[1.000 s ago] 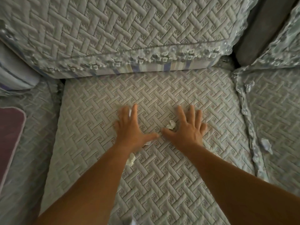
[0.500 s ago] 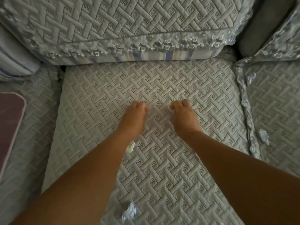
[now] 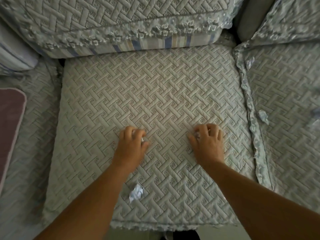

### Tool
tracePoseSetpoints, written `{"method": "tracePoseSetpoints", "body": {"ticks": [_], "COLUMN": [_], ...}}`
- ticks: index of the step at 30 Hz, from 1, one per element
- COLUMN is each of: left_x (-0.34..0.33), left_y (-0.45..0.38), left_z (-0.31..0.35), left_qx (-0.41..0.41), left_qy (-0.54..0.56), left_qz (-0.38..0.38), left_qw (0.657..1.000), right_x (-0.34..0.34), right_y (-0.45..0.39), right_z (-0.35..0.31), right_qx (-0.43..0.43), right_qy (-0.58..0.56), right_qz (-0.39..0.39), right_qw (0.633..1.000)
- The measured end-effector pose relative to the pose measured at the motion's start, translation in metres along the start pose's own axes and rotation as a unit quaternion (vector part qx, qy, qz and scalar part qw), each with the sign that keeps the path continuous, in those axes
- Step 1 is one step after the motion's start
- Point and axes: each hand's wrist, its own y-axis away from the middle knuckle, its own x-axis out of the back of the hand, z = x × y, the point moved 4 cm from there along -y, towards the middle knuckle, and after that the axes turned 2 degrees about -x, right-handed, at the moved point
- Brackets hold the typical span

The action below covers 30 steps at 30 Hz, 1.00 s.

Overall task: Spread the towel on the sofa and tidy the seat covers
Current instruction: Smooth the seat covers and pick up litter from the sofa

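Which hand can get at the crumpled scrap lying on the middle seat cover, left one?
Probably yes. The crumpled scrap lies uncovered on the seat cover, right beside the left forearm, behind the left hand. That hand's fingers already curl round something small and white, which may hamper a grip.

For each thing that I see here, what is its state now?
Left hand: fingers curled, resting on the middle seat cover.
Right hand: fingers curled on the same cover.
Middle seat cover: lying flat.
Crumpled scrap: loose on the cover, beside the left forearm.
Right seat cover: edge trim rumpled.
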Motion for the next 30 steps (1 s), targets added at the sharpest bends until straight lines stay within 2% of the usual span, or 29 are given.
{"method": "tracePoseSetpoints", "body": {"ticks": [3,7,11,17,21,25,30], "left_x": [0.004,0.02,0.01,0.002,-0.007,-0.015,-0.025], "left_y": [-0.008,0.007,0.061,0.098,0.118,0.131,0.141], "left_z": [-0.004,-0.005,-0.001,-0.006,-0.013,-0.015,-0.003], "left_qx": [-0.012,-0.014,-0.083,-0.085,-0.11,-0.142,-0.161], "left_qy": [-0.016,0.057,0.047,0.042,0.013,-0.079,-0.057], "left_qz": [-0.007,0.003,-0.05,-0.102,-0.166,-0.148,-0.114], "left_qw": [1.0,0.998,0.994,0.99,0.98,0.975,0.979], "right_x": [-0.001,0.008,0.004,-0.012,-0.022,-0.027,-0.032], "right_y": [0.001,-0.007,0.009,0.046,0.072,0.09,0.107], "right_z": [-0.001,-0.007,-0.021,-0.051,-0.061,-0.066,-0.066], "right_qx": [-0.005,0.04,0.024,0.023,0.064,0.069,0.058], "right_qy": [0.01,0.089,0.077,0.006,0.013,-0.026,-0.024], "right_qz": [0.016,-0.007,-0.025,-0.036,-0.05,-0.053,-0.085], "right_qw": [1.0,0.995,0.996,0.999,0.997,0.996,0.994]}}
